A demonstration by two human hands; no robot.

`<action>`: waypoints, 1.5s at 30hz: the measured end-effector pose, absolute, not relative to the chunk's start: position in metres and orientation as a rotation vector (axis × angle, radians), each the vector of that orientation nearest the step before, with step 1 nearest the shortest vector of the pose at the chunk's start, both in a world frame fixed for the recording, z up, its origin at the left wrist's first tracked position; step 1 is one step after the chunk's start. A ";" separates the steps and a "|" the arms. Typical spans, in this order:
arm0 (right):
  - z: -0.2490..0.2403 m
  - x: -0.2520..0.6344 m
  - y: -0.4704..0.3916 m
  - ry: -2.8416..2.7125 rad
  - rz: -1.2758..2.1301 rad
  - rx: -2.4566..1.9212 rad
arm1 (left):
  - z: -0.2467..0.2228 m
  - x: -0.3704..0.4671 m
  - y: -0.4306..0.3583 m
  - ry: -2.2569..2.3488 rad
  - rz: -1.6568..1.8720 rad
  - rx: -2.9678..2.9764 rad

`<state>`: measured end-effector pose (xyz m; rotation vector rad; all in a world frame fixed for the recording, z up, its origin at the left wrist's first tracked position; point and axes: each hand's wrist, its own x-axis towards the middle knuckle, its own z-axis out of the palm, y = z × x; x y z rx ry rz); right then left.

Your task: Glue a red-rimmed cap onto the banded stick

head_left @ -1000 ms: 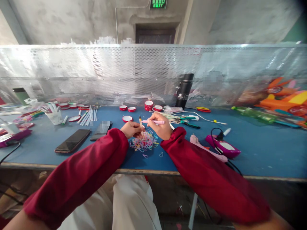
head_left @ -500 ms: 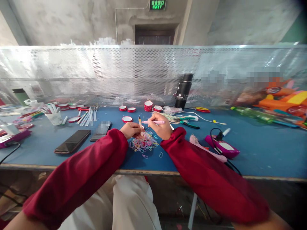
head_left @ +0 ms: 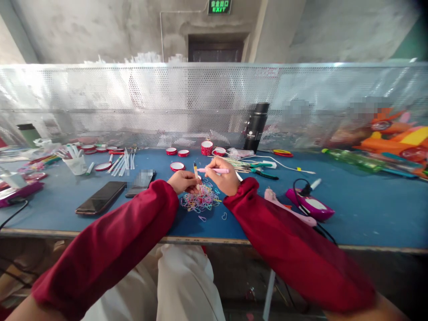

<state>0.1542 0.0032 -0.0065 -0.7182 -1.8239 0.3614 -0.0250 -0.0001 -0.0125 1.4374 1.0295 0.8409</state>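
Note:
My left hand (head_left: 183, 182) pinches a thin pale stick with a dark top (head_left: 195, 170), held nearly upright over a heap of small colourful bands (head_left: 200, 200). My right hand (head_left: 223, 177) is closed around a pink pen (head_left: 219, 170), whose tip points left and meets or nearly meets the upper part of the stick. Two loose bands lie in front of the heap on the blue table (head_left: 150, 223). Part of a small red object shows among the bands, mostly covered.
Two phones (head_left: 101, 197) lie left of my left hand. Farther left is a cup of pens (head_left: 76, 165). Behind are red round tins (head_left: 207, 147) and a black bottle (head_left: 257, 127). Pliers (head_left: 265, 172), a pink glue gun (head_left: 289, 211) and a purple device (head_left: 310, 206) lie right.
The pink pen and my right hand have shifted very slightly left against the stick. My left hand keeps nearly the same place.

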 end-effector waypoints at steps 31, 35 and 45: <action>-0.007 0.154 0.002 -1.819 0.355 -0.720 | -0.012 -0.025 -0.001 1.021 0.831 1.455; -0.006 0.154 0.002 -1.816 0.337 -0.704 | -0.011 -0.025 -0.001 1.022 0.835 1.446; -0.007 0.154 0.003 -1.837 0.282 -0.732 | -0.011 -0.024 -0.002 1.018 0.842 1.435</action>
